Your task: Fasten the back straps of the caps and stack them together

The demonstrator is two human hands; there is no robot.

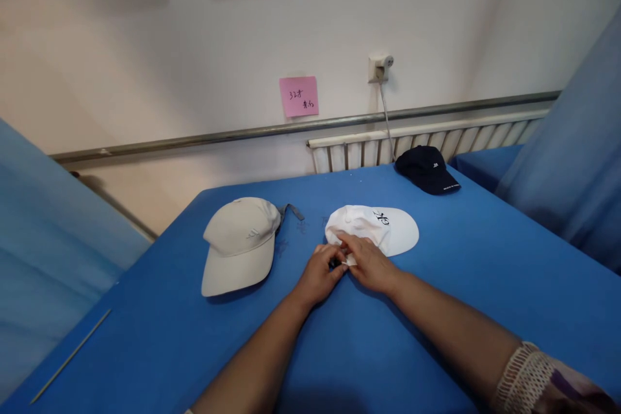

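Note:
A white baseball cap (356, 223) with black lettering lies on the blue table, its brim pointing right. At its near edge, my left hand (321, 273) has its fingers closed on the cap's rim. My right hand (371, 264) presses against the near side of the same cap, fingers bent over the edge beside the left hand. Just what the fingertips pinch is partly hidden. To the left sits a beige baseball cap (242, 233), brim toward me, with a grey strap (291, 210) sticking out behind. A black baseball cap (424, 168) rests near the far right edge.
The blue table (436, 323) reaches to the wall, where a radiator (359, 149) and a metal rail (233, 136) run. A thin stick (72, 354) lies at the left. Blue curtains (43, 259) hang on both sides. A cord drops from the wall socket (378, 69).

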